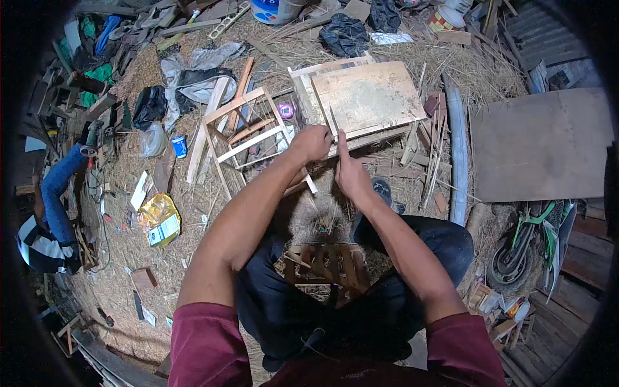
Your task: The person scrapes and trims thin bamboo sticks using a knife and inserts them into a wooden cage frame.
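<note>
My left hand point(313, 143) is closed at the near left corner of a pale wooden board point(374, 97); what its fingers grip is hidden. Beside it, my right hand point(353, 175) is closed with the index finger pointing forward. From between the hands a thin, dark, pointed tool point(333, 119) juts over the board's left edge; its handle is covered and its exact kind is unclear. The board rests tilted on a light wooden frame point(308, 87). Left of my hands stands another slatted wooden frame point(258, 138), like a small stool frame.
Wood scraps and shavings cover the ground. A blue cup point(179, 147) and a yellow packet point(160, 219) lie at left, near another person's jeans-clad leg point(58, 180). A grey pipe point(458, 155), a large flat panel point(541, 145) and a wheel point(511, 261) are at right.
</note>
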Demonstrator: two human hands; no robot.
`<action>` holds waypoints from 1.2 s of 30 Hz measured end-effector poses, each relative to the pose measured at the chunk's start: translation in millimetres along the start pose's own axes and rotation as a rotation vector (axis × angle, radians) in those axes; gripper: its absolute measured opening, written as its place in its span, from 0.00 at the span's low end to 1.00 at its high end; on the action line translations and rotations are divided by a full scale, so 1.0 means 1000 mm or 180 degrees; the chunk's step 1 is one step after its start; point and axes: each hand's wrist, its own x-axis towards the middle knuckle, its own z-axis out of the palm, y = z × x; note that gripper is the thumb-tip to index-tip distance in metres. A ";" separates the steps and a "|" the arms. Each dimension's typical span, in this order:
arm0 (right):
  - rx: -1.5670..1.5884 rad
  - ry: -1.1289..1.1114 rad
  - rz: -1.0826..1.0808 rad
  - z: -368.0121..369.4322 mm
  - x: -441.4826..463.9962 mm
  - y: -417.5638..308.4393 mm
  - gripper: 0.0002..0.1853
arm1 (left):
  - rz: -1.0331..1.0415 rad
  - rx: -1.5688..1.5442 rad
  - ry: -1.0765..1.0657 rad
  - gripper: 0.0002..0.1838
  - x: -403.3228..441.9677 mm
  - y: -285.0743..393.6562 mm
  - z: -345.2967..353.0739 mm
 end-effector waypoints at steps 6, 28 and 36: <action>-0.0103 0.0000 -0.0011 -0.003 0.024 -0.007 0.43 | -0.0087 -0.0083 -0.0007 0.16 0.007 -0.004 -0.006; -0.0151 0.0163 -0.0188 0.007 -0.001 0.006 0.43 | 0.0030 0.0031 0.0066 0.15 -0.007 0.002 0.000; 0.0042 0.0272 -0.0237 0.016 -0.022 0.018 0.45 | 0.0074 0.0263 0.0033 0.16 -0.008 0.004 0.009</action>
